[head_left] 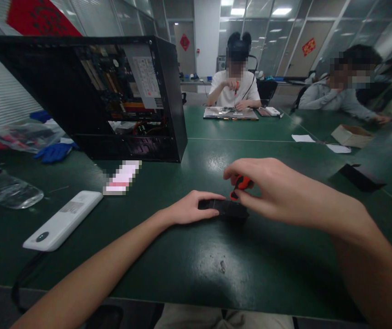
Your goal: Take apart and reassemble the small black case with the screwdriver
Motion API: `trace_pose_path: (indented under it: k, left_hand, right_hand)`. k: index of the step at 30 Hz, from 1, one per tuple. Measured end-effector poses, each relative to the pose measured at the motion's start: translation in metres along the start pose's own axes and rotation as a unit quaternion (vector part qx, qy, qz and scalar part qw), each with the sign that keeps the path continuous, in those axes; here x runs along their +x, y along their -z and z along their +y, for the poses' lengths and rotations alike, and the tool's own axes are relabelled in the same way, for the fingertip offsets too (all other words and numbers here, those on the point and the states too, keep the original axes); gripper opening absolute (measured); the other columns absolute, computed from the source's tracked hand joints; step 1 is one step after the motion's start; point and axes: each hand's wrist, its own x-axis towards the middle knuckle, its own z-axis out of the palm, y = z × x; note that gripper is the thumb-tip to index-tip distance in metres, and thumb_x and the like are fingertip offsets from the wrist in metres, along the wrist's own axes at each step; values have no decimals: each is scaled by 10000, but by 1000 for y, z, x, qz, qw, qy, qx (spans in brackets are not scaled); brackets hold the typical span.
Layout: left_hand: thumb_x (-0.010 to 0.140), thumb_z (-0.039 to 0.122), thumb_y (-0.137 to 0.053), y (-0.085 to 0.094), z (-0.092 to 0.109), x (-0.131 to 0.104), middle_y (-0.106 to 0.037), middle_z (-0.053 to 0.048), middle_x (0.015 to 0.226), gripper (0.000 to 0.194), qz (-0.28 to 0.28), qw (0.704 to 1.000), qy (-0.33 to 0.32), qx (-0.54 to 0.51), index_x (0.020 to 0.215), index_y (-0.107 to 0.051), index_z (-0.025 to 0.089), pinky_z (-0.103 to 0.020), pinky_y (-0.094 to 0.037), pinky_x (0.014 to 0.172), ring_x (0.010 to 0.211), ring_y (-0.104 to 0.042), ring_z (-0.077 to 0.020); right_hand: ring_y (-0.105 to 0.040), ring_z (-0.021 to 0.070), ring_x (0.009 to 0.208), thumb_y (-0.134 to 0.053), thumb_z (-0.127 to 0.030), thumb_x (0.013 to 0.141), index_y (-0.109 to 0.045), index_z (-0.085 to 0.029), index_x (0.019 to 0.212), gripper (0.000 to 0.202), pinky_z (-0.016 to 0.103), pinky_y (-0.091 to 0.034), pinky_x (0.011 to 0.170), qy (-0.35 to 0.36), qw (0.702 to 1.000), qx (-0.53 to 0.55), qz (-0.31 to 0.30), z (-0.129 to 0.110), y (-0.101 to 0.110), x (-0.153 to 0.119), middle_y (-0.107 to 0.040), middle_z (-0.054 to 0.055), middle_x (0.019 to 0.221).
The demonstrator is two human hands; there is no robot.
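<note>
On the green table, my left hand [192, 208] grips the left end of a small black box-like part [232, 210], thumb on the near side and fingers on the far side. My right hand [271, 187] is closed around the orange and black handle of a screwdriver [242, 183], held above the part's right half. The screwdriver's tip is too small to make out, so I cannot tell whether it touches the part. What the black part is does not show clearly.
An opened computer case [166, 91] stands at the back left. Nearer lie a white power bank [64, 219], a bottle [9, 187] and a blue glove [54, 153]. To the right are a black piece [362, 177] and a cardboard box [352, 135]. A person [233, 87] works across the table.
</note>
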Motion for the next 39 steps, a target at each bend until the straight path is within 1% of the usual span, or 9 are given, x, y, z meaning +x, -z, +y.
trace_pose_path:
  k: [4,7,14,19,24,28,30,36,39]
  left_hand:
    - [959,380,-720,1,1,0,-742,-75,1294,483,-7,1000,5,-6,1406,-665,203,-357,-505,1029,1153,-702,-255]
    - [957,375,-722,1,1,0,-739,-81,1295,484,-7,1000,7,-6,1402,-665,194,-354,-505,1021,1156,-696,-258]
    - [957,374,-718,1,4,0,-739,-78,1297,476,-9,1000,13,-5,1395,-669,192,-351,-503,1025,1160,-693,-259]
    - [963,364,-710,2,5,0,-736,-63,1279,455,-9,1000,6,8,1387,-667,205,-333,-496,1008,1143,-689,-248]
    - [970,344,-685,-2,5,0,-730,-50,1220,421,0,1000,-4,27,1369,-649,213,-308,-504,913,1032,-693,-219]
    - [938,243,-687,-11,6,1,-695,-61,1301,518,38,998,-33,22,1442,-572,222,-335,-482,1011,1156,-665,-234]
    - [930,222,-689,-16,7,2,-694,-59,1316,480,51,998,-36,29,1403,-607,224,-345,-466,1045,1196,-654,-239]
    - [949,312,-720,-19,10,3,-720,-40,1282,363,63,997,-19,38,1301,-680,235,-346,-477,1030,1166,-669,-240]
    - [954,332,-717,-17,10,3,-723,-44,1281,366,52,998,-20,40,1303,-678,230,-349,-481,1026,1154,-674,-244]
  right_hand:
    - [-645,190,878,-623,-190,879,-665,-191,1077,203,294,-451,755,-30,998,-23,46,17,10,-3,-709,39,998]
    - [-646,185,851,-628,-192,852,-674,-194,1020,175,283,-451,745,-33,998,-31,53,24,14,-5,-712,33,964]
    - [-640,177,846,-623,-177,854,-667,-203,1025,178,269,-439,742,-34,999,-22,1,29,9,-2,-714,24,969]
    - [-646,184,850,-629,-168,844,-670,-192,1020,181,273,-434,743,-30,999,-16,10,32,5,1,-718,37,962]
    - [-635,181,840,-629,-177,856,-669,-190,1011,160,277,-430,739,-30,999,-17,6,33,6,0,-712,34,956]
    - [-625,172,838,-630,-191,881,-668,-190,1022,146,277,-430,741,-36,999,-11,-2,34,6,1,-702,23,955]
    - [-628,167,847,-633,-196,894,-669,-192,1036,147,273,-432,745,-39,999,-4,-7,35,6,1,-701,19,963]
    - [-627,167,834,-602,-332,1004,-705,-205,984,165,287,-424,740,-23,1000,-2,-16,36,6,3,-712,20,940]
    - [-635,168,881,-585,-213,986,-721,-208,1058,154,286,-433,773,-1,1000,-5,-27,34,7,2,-713,27,1004]
